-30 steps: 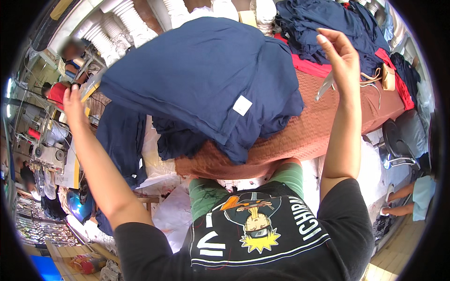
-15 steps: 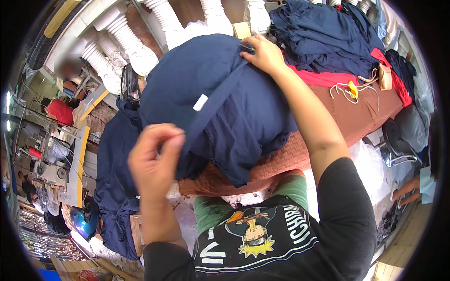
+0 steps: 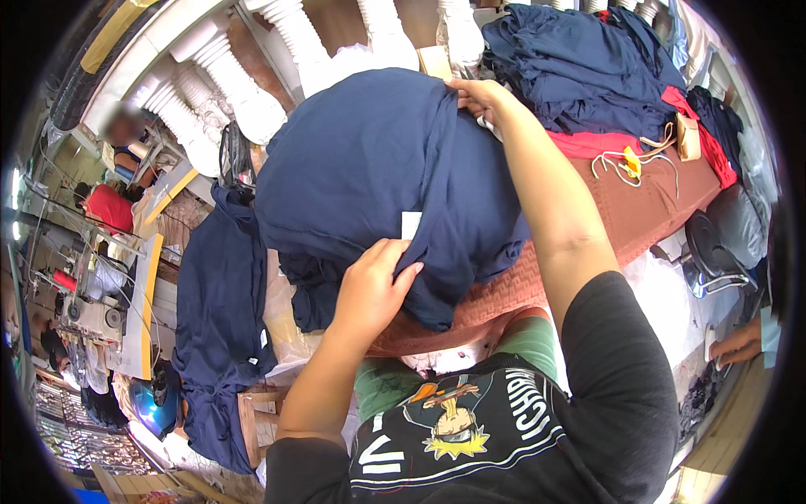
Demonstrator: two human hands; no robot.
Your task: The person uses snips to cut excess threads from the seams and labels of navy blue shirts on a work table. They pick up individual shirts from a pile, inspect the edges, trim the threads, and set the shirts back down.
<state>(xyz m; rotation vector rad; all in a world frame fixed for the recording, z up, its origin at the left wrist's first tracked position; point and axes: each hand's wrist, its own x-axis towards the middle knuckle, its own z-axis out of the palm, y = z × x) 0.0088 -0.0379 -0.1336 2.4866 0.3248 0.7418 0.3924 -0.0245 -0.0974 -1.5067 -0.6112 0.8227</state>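
Observation:
A navy blue garment (image 3: 353,160) lies spread over a rounded heap of the same dark cloth in front of me. Its folded edge runs up the middle, with a small white label (image 3: 410,224) along it. My left hand (image 3: 376,286) is closed on this edge just below the label, cloth between thumb and fingers. At the far end of the fold, my right hand (image 3: 485,101) pinches the cloth with bent fingers. Something small and dark shows beside these fingers, too unclear to name. A bit of white shows under the palm.
The heap rests on a brown textured cover (image 3: 625,206). At far right lie a navy cloth pile (image 3: 579,71), red cloth (image 3: 592,144) and a yellow item with cords (image 3: 631,164). More navy cloth (image 3: 220,294) hangs at left. White wrapped columns (image 3: 298,38) line the back; people sit beyond, left.
My left hand has come down and right onto the fold and gripped it. The garment's edge and label have shifted right; my right hand has moved slightly right and down.

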